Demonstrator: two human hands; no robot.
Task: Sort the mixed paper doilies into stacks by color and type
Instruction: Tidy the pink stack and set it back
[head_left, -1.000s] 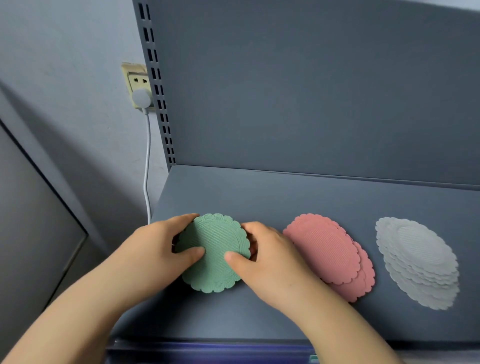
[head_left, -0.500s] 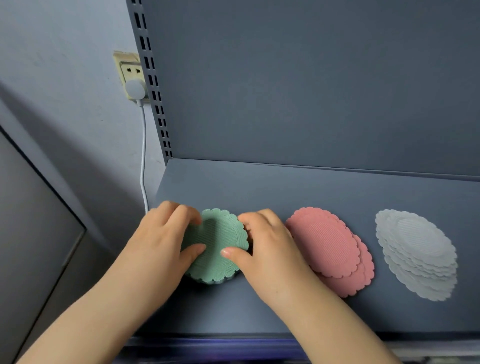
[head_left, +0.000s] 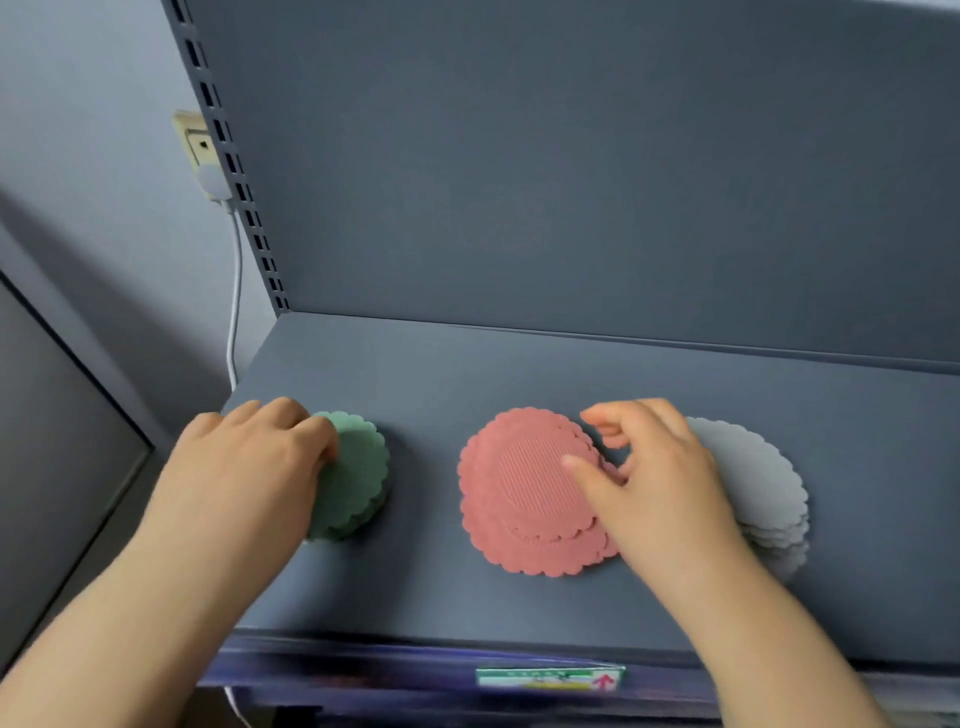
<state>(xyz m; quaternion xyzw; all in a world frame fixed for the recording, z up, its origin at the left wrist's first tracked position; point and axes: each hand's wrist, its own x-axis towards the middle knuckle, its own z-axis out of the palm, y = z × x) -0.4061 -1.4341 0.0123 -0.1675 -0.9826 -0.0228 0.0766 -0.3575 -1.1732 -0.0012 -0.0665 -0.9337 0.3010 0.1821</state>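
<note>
Shift: right hand left green stack for pink stack

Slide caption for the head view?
Left hand holds green doily stack; right hand over pink stack; white stack at right.

3 scalloped doily piles lie flat before me: green stack left, pink stack middle and fanned, white stack right.

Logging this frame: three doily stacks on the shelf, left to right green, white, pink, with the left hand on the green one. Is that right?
Not quite. The head view shows the green stack, the pink stack, then the white stack: pink sits in the middle. The left hand is on the green one.
</note>
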